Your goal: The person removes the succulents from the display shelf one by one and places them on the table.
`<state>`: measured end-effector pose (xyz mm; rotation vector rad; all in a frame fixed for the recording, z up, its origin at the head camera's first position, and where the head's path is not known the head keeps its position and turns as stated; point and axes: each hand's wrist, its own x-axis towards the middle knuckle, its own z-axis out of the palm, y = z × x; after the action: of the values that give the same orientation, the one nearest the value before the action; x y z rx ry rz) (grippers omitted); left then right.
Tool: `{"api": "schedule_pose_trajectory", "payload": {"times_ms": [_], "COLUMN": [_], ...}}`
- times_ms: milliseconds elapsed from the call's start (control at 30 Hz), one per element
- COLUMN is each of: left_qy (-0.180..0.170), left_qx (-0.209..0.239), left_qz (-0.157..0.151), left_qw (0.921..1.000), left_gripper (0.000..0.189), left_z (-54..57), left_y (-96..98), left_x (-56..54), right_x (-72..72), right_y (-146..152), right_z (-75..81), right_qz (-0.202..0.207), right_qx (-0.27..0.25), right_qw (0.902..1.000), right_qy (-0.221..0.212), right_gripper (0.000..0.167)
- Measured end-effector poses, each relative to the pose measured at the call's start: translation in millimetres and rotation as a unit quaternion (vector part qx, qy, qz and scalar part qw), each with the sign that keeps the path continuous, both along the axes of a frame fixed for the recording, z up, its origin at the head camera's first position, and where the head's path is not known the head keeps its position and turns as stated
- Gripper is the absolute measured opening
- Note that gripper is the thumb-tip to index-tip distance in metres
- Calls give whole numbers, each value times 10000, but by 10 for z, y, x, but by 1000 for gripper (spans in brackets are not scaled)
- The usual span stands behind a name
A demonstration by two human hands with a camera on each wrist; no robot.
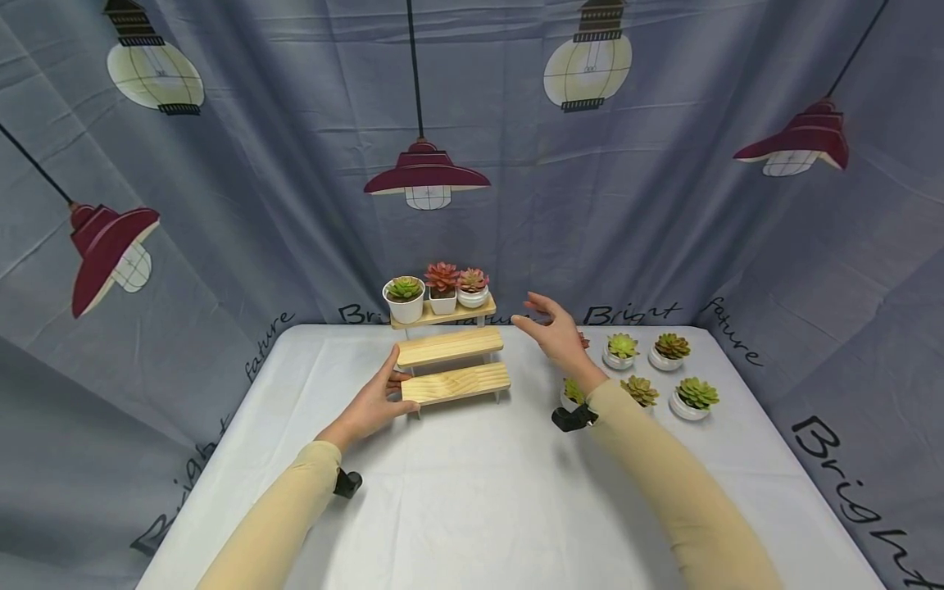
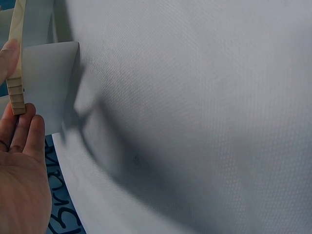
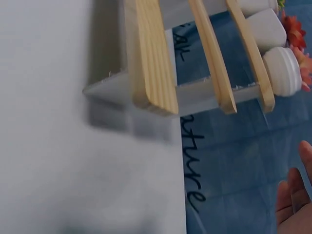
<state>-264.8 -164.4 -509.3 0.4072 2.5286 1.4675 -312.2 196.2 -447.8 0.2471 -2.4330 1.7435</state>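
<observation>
A three-tier wooden display stand (image 1: 456, 382) with clear supports stands at the back of the table. My left hand (image 1: 372, 406) grips the left end of its lowest shelf, thumb at the front edge; in the left wrist view, fingertips touch the shelf end (image 2: 17, 97). On the top tier sit a green succulent (image 1: 405, 299), a red succulent (image 1: 442, 287) in a squarish pot and a pinkish succulent (image 1: 473, 287), all in white pots. My right hand (image 1: 556, 336) hovers right of the stand, fingers spread and holding nothing; the right wrist view shows part of it.
Several potted succulents stand at the table's right, among them a light green one (image 1: 622, 347), a brownish one (image 1: 670, 348) and a green one (image 1: 695, 397). My right forearm partly hides others. A grey-blue curtain (image 1: 501, 229) hangs behind the white table (image 1: 472, 492).
</observation>
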Motion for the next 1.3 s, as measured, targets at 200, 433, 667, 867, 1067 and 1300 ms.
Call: {"api": "schedule_pose_trajectory", "payload": {"times_ms": [200, 433, 667, 867, 1067, 1300], "left_qy": [-13, 21, 53, 64, -14, -73], "left_qx": [-9, 42, -6, -2, 6, 40], "left_qz": [15, 5, 10, -11, 7, 10], "left_qw": [10000, 10000, 10000, 10000, 10000, 10000], "left_gripper": [117, 118, 118, 118, 118, 117], "left_z": [-9, -24, -25, -18, -17, -5], "left_y": [-5, -1, -2, -3, -8, -4], "left_x": [-3, -15, -21, -26, -22, -16], "right_x": [-121, -216, -272, -353, -421, -463], "right_y": [-172, -300, -415, -513, -585, -636], "right_z": [-5, -4, 51, 83, 102, 136], "right_qz": [14, 136, -6, -91, -109, -121], "right_qx": [18, 17, 259, 335, 354, 302], "right_qw": [10000, 9998, 9994, 9991, 9989, 9985], "right_qy": [-90, -139, -235, -242, -285, -438], "right_gripper": [78, 81, 85, 82, 80, 79]}}
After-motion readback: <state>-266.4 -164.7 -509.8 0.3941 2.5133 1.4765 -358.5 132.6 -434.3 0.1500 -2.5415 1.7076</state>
